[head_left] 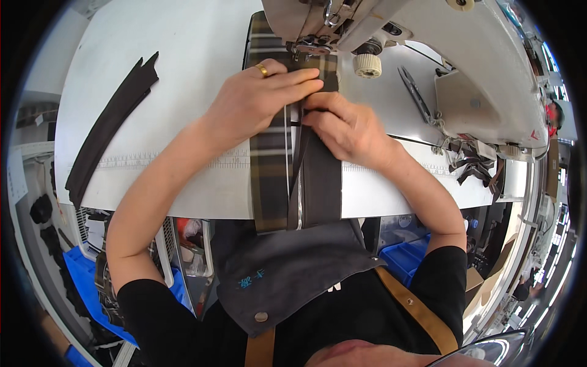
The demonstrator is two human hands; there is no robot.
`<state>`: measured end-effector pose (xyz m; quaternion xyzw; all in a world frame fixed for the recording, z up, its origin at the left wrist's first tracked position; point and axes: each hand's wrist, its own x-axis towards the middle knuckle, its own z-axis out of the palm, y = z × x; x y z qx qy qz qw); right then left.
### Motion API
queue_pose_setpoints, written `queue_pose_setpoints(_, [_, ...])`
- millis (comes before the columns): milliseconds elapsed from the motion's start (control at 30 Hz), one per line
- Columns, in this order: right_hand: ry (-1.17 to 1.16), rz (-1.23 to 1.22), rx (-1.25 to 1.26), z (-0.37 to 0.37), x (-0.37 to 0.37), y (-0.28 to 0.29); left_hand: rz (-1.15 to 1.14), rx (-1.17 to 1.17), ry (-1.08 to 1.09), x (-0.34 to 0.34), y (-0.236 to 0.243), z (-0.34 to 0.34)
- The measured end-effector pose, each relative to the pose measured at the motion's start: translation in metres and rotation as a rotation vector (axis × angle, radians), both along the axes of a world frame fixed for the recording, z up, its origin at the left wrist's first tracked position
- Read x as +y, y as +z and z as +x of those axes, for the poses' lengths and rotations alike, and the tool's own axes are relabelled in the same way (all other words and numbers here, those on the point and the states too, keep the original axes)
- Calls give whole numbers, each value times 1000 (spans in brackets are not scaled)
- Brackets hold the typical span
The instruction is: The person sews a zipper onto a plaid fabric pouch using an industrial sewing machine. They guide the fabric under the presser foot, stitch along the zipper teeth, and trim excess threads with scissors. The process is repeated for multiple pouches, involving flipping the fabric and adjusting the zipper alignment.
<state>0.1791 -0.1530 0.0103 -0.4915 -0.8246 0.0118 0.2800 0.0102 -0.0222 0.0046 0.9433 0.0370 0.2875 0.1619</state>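
A striped, dark brown fabric panel point(269, 183) lies lengthwise under the head of a white sewing machine point(422, 18), its near end hanging over the table edge. Along its right side runs a plain dark fabric strip point(321, 183), with a pale line showing between the two. My left hand point(247, 101), a ring on one finger, rests on the panel with its fingers stretched toward the presser foot point(309, 52). Just right of it, my right hand point(345, 125) pinches the edge of the dark strip between thumb and fingers. The fabric right at the needle is partly hidden.
Dark cut fabric pieces point(113, 122) lie on the left of the white table point(183, 37). Tweezers point(414, 95) are beside the machine, with fabric scraps point(476, 165) at the right. A printed ruler scale point(214, 160) crosses the tabletop. A blue bin point(403, 260) sits below the front edge.
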Motion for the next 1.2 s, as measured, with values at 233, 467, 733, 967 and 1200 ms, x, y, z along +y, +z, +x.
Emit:
queue_pose_setpoints(233, [-34, 154, -99, -12, -1, -6, 243, 2, 265, -2, -16, -7])
queue_pose_setpoints(467, [-136, 127, -82, -3, 19, -4, 27, 114, 254, 36, -21, 6])
queue_pose_setpoints(733, [-136, -24, 72, 4, 16, -6, 179, 73, 219, 11, -11, -12])
queue_pose_setpoints(967, [-138, -121, 373, 13, 18, -5, 144, 111, 240, 0, -8, -11])
queue_pose_setpoints(1200, [-147, -87, 298, 10, 17, -5, 154, 94, 244, -1, -9, -12])
